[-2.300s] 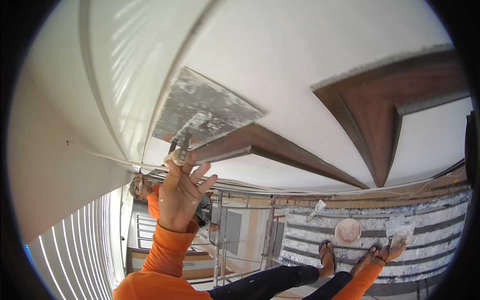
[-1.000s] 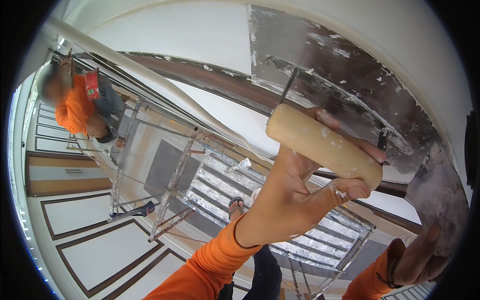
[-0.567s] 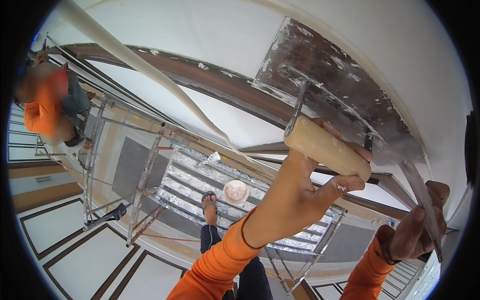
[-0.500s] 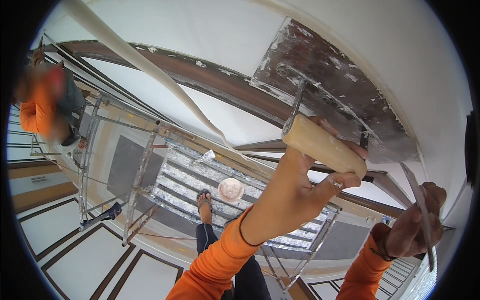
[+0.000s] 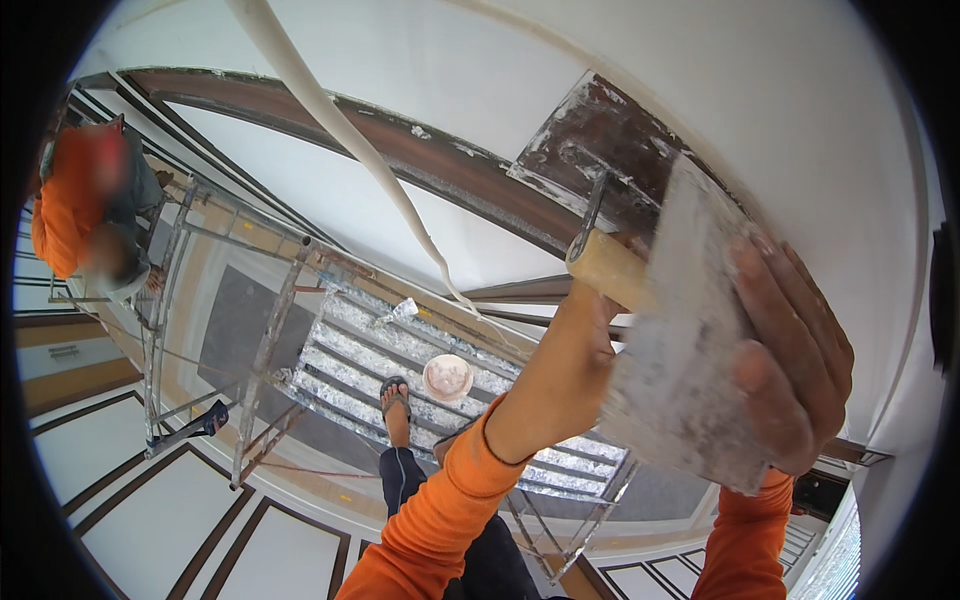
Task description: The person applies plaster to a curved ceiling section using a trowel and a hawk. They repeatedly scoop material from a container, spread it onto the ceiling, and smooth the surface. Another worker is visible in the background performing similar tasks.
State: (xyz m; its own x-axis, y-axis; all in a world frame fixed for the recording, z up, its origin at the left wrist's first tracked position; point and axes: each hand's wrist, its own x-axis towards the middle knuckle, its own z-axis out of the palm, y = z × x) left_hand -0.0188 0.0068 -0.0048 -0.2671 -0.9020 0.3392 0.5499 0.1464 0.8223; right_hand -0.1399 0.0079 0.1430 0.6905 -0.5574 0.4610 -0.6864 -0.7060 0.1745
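My left hand is closed around the cream-coloured handle of a plastering trowel. Its dark, plaster-smeared blade lies against or very near the white surface above. In front of that handle, my right hand grips a thin rectangular plate coated with greyish-white plaster, its fingers along the right-hand side. The plate hides part of the trowel's blade and handle, along with most of my left fingers. Whether the plate touches the trowel I cannot tell.
Below me, a plaster-spattered slatted platform holds a round tub of pale paste and a small white scrap. My sandalled foot stands beside the tub. Scaffold poles rise leftward, near another person in orange. A pale hose hangs across.
My right hand has brought its plate up and leftward, turning it from edge-on to broadside before the trowel. My left hand keeps its hold on the trowel, which sits slightly lower in view.
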